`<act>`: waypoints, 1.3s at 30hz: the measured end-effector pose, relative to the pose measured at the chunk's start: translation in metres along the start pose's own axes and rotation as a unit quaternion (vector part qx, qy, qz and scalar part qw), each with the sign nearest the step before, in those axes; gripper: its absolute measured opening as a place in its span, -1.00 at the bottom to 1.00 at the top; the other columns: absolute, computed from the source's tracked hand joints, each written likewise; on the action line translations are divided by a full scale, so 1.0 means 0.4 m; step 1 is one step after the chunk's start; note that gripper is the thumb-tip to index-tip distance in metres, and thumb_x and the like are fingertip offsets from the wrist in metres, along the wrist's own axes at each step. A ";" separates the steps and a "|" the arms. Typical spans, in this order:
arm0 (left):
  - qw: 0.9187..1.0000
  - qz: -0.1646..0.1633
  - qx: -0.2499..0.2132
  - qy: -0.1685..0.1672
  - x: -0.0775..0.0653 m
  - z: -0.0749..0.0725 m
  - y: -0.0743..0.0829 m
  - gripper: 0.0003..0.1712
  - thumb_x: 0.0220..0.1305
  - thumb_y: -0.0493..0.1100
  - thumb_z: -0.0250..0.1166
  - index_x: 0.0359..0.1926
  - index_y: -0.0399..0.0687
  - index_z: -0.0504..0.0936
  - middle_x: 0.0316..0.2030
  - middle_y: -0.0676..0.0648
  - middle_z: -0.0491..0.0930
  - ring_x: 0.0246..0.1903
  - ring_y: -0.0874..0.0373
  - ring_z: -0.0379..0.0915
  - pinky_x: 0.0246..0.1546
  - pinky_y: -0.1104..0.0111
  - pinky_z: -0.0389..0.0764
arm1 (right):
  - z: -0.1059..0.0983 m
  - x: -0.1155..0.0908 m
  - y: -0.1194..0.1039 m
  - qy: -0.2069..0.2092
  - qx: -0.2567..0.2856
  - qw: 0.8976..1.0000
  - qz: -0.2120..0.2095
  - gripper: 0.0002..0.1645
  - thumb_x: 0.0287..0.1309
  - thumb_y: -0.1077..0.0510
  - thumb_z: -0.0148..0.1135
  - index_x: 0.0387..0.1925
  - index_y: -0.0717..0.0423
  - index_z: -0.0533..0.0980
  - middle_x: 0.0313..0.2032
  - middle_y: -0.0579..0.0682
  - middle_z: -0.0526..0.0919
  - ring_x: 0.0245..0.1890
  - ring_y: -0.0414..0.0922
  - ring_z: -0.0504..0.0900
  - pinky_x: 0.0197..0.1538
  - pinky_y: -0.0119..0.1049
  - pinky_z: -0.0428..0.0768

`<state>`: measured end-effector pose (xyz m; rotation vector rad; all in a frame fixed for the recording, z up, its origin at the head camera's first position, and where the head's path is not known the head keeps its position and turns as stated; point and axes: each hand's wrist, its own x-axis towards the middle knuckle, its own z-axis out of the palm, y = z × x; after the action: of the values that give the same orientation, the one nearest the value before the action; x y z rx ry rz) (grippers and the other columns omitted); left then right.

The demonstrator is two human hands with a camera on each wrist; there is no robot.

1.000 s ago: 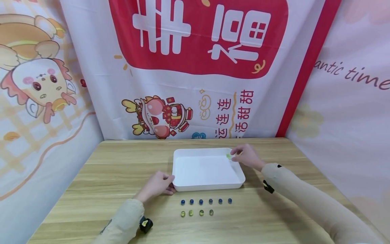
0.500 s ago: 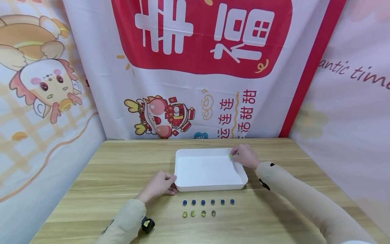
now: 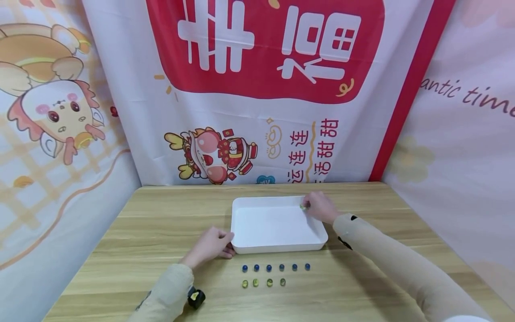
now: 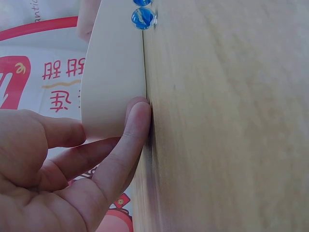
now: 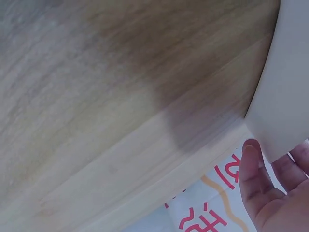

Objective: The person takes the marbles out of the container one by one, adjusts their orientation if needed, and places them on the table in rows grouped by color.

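A shallow white tray (image 3: pixel 277 226) lies on the wooden table. My left hand (image 3: pixel 211 245) holds its near left corner. In the left wrist view, the thumb (image 4: pixel 67 133) bears on the rim and a finger (image 4: pixel 137 121) touches the outer wall beside the tabletop. Over the tray's far right corner, my right hand (image 3: pixel 321 206) reaches inside with bent fingers. A yellow-green glass marble (image 3: pixel 302 207) shows at its fingertips, mostly covered by them. In the right wrist view, one finger (image 5: pixel 250 166) of that hand lies outside the tray corner, while the others are partly hidden behind the wall.
In front of the tray, several blue marbles (image 3: pixel 269 268) form a row on the table (image 3: pixel 169 214). A shorter row of yellow-green marbles (image 3: pixel 269 282) lies nearer to me. Printed cloths (image 3: pixel 257 107) hang behind the table and along both sides.
My right hand's fingers have come together at the tray corner, covering most of the green seen there earlier. The head view has shifted slightly. My left hand has kept its hold on the tray.
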<state>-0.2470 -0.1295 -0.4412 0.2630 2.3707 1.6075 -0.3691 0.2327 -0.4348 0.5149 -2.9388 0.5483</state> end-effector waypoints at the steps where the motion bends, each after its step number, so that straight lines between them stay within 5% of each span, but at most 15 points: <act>1: 1.000 -0.001 -0.001 0.000 0.000 0.001 0.001 -0.66 0.49 -0.27 0.06 -0.28 -0.43 0.69 -0.45 -0.21 0.66 -0.43 -0.02 0.66 -0.35 0.25 0.74 | 0.000 -0.002 0.001 0.004 -0.001 1.000 0.002 -0.63 -0.20 0.52 0.36 -0.27 0.19 0.69 -0.29 0.01 0.71 -0.20 -0.03 0.64 -0.06 -0.11 0.66; 8: 1.000 -0.002 0.001 -0.001 0.004 0.007 0.003 -0.66 0.50 -0.26 0.06 -0.28 -0.42 0.69 -0.45 -0.21 0.66 -0.42 -0.02 0.66 -0.35 0.26 0.74 | -0.019 -0.031 -0.009 0.062 0.004 0.998 0.011 -0.73 -0.10 0.47 0.35 -0.28 0.22 0.69 -0.31 0.02 0.71 -0.23 0.00 0.64 -0.11 -0.09 0.67; 18: 1.000 -0.003 0.006 0.001 0.010 0.005 0.002 -0.66 0.50 -0.25 0.06 -0.27 -0.41 0.69 -0.45 -0.19 0.66 -0.42 -0.01 0.66 -0.35 0.26 0.74 | -0.064 -0.066 -0.032 0.158 0.097 0.982 -0.032 -0.84 -0.04 0.43 0.34 -0.36 0.23 0.65 -0.42 0.02 0.67 -0.39 -0.09 0.61 -0.29 -0.22 0.69; 39: 1.000 -0.005 0.018 0.006 0.002 0.003 0.007 -0.63 0.50 -0.24 0.06 -0.34 -0.38 0.69 -0.45 -0.19 0.65 -0.42 -0.01 0.65 -0.34 0.25 0.74 | -0.074 -0.164 -0.090 0.113 0.236 0.965 0.009 -0.88 0.09 0.33 0.37 -0.29 0.11 0.67 -0.36 -0.05 0.69 -0.32 -0.09 0.65 -0.25 -0.26 0.70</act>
<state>-0.2472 -0.1273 -0.4393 0.2484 2.4091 1.5667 -0.2940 0.2324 -0.4062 0.4317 -2.5907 1.2344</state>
